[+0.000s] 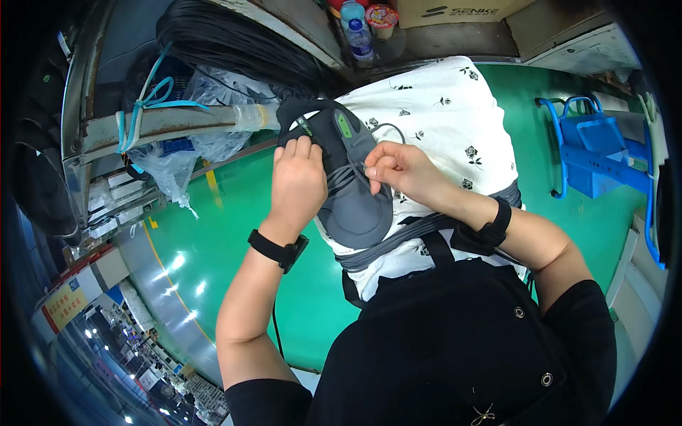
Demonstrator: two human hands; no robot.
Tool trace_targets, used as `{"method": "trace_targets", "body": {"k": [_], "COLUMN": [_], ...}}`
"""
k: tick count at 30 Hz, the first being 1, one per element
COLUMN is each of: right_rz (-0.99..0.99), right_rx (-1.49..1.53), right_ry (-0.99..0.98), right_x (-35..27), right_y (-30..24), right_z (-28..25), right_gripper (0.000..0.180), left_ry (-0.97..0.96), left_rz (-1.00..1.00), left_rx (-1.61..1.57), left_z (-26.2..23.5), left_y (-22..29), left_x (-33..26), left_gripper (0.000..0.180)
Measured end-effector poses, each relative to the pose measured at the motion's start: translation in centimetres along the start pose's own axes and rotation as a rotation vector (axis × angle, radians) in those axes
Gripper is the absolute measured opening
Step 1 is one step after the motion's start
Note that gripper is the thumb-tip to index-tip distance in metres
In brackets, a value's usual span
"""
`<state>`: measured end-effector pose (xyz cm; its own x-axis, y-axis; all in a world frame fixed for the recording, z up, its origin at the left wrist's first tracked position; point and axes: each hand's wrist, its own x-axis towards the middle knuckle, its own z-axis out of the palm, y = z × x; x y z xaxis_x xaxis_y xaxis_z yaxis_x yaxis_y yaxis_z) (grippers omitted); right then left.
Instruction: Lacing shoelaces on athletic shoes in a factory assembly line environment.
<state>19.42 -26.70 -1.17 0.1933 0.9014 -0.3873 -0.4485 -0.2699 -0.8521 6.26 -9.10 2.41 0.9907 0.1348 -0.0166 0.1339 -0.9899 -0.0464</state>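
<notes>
— How are the fingers placed?

— On my left hand (297, 186) the fingers (293, 152) are curled over the side of a grey shoe (352, 188), wrapped around it and holding it steady. On my right hand (398, 170) the fingertips (371, 167) are pinched narrow on a thin grey lace (341, 177) where it crosses the upper.

— Where does the shoe sit?

— Between both hands, resting on a white cloth with small black flowers (444, 113) that covers my lap. Its toe points toward me and its opening points away. A small green tag (344, 126) shows near the tongue.

— What do you see on the wrists?

— I have a black band on the left wrist (277, 250) and another black band on the right wrist (491, 228). A black apron (455, 341) covers my front, with grey straps running across the cloth just below the shoe.

— And around you?

— A green floor (234, 234) lies under everything. To my left a metal rail (177, 124) carries clear plastic bags (170, 160) and a blue cord (145, 103). A bundle of black laces (234, 42) hangs above it. A blue plastic stool (593, 153) stands well apart on my right, and a water bottle (357, 32) stands at the top edge.
</notes>
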Motion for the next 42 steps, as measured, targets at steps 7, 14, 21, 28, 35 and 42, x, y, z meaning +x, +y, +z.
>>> {"method": "trace_targets", "body": {"k": [7,14,21,28,35,42], "right_rz": [-0.104,-0.11,-0.183,-0.434,-0.913,-0.865], "right_rx": [-0.011,0.063,-0.048,-0.533,-1.514,-1.179], "right_ry": [-0.029,0.021,0.059,0.174,0.18,0.03], "right_x": [0.5,0.1,0.8,3.9,7.4,9.2], "right_y": [0.6,0.3,0.6,-1.2,-2.0,-1.0], "right_z": [1.2,0.9,-0.1,0.6,2.0,1.8], "right_gripper": [0.011,0.01,0.006,0.002,0.008,0.002], "left_ry": [-0.04,0.009,0.096,0.126,0.262,0.329], "left_rz": [-0.045,-0.032,-0.018,-0.072,-0.578,-0.373], "left_rx": [-0.244,-0.076,-0.182,-0.333,-1.081,-0.331], "left_z": [0.3,-0.6,-0.8,1.1,-0.1,-1.2], "left_y": [-1.0,-0.2,0.7,-1.7,-1.9,0.1], "left_x": [0.0,0.5,0.7,2.6,3.2,-2.9], "left_gripper": [0.006,0.012,0.028,0.011,0.008,0.018]}}
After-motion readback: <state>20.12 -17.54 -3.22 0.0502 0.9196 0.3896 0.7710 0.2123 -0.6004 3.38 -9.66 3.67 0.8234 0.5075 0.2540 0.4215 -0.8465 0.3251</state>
